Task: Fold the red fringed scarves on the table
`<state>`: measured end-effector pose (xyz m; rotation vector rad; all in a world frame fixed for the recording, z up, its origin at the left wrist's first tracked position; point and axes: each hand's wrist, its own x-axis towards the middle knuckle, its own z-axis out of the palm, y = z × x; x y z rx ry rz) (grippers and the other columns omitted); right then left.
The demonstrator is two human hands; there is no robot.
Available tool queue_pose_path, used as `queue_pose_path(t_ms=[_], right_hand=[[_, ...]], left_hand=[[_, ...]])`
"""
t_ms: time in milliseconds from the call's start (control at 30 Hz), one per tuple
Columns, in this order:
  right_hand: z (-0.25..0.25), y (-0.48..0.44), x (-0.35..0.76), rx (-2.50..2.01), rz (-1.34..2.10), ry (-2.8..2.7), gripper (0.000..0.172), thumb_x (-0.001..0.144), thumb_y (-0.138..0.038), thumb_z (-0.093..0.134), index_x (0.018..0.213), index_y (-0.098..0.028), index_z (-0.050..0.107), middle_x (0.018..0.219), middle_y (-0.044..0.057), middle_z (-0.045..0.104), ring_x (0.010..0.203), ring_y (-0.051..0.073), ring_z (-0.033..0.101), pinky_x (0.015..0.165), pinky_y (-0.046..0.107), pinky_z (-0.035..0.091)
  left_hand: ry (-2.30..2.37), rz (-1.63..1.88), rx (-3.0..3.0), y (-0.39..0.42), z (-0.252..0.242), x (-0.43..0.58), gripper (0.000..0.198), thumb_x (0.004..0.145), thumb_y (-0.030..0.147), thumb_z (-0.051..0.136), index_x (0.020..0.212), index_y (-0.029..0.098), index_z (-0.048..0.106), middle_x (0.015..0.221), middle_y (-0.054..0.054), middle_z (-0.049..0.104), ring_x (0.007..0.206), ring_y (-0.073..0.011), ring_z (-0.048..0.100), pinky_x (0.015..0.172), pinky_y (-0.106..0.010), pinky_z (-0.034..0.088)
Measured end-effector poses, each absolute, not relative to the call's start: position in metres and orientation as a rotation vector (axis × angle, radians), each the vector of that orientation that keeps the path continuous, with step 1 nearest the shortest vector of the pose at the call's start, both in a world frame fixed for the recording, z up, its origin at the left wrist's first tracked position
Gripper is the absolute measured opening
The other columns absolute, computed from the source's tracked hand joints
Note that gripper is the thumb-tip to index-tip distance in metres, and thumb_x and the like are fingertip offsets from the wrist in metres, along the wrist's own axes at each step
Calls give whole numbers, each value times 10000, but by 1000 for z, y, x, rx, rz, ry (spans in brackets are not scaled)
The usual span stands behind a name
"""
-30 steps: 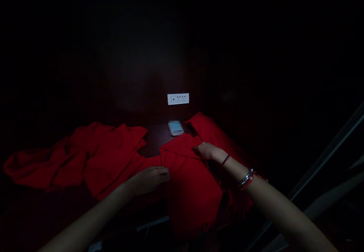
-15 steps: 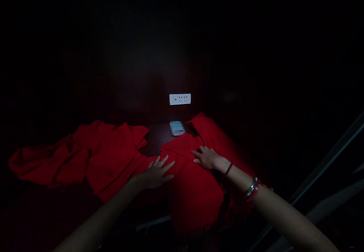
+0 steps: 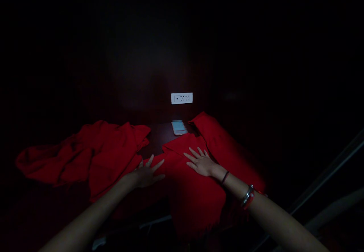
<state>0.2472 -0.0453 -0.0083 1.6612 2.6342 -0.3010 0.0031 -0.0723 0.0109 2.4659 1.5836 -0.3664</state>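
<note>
A red fringed cloth, perhaps a scarf, lies over a dark tabletop, its fringed end hanging past the front edge. My right hand rests on it, palm down with fingers spread. Further left, my left hand is also flat with its fingers apart, over the red fabric between the laid-out part and a rumpled red heap. Another red piece extends along the right, beside my right hand; whether all the red fabric is one cloth I cannot tell.
A light-blue, blurred flat object lies behind the cloth on the dark tabletop. Above it a white power socket sits on the dark wall. A pale diagonal bar shows at the right. Much of the surroundings is in darkness.
My left hand has shifted left over the fabric. My right hand has slid slightly left and nearer, its fingers more spread. The view has moved a little.
</note>
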Motion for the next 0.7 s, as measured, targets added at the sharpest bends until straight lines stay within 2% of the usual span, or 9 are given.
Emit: queue_pose_path(t_ms=[100, 167, 267, 467, 567, 700], right_hand=[[-5, -42, 245, 1624, -320, 2649, 542, 779, -577, 108, 1279, -369, 104, 1378, -19, 33, 1222, 306, -16, 945, 506, 44], [-4, -40, 244, 1586, -318, 2676, 541, 778, -579, 105, 1278, -373, 104, 1377, -25, 29, 1221, 309, -19, 944, 509, 45], [-6, -39, 243, 1573, -307, 2696, 538, 776, -583, 104, 1275, -383, 107, 1377, -29, 40, 1221, 311, -13, 947, 503, 50], [-8, -40, 244, 1586, -270, 2719, 525, 783, -571, 84, 1274, -384, 114, 1376, -27, 60, 1224, 299, -3, 949, 498, 48], [-6, -39, 242, 1593, -291, 2682, 531, 783, -571, 88, 1277, -377, 104, 1377, -23, 38, 1225, 298, -5, 947, 497, 45], [-6, -37, 241, 1600, -315, 2641, 548, 775, -581, 87, 1280, -369, 100, 1377, -26, 23, 1223, 306, -14, 947, 494, 42]], left_hand=[[1765, -252, 2379, -59, 20, 20, 578, 760, 506, 313, 1246, 193, 319, 1316, -157, 246, 1205, -323, 159, 918, -501, 195], [1867, -37, 2437, -45, 21, 37, 575, 791, 472, 264, 1258, 139, 288, 1322, -169, 222, 1211, -286, 171, 927, -437, 229], [1966, 194, 2472, -26, 8, 53, 563, 798, 466, 246, 1274, 166, 248, 1358, -112, 128, 1228, -272, 107, 937, -440, 215], [2067, 3, 2159, -25, -17, 33, 505, 814, 400, 144, 1298, 256, 137, 1369, -36, 73, 1218, -327, 70, 886, -587, 160], [2127, -77, 2141, -35, -8, 31, 506, 807, 354, 174, 1293, 215, 186, 1369, -29, 66, 1217, -334, 49, 900, -579, 144], [1979, 7, 2496, -48, -4, 44, 495, 802, 283, 203, 1285, 175, 221, 1365, -34, 106, 1237, -253, 61, 950, -507, 123]])
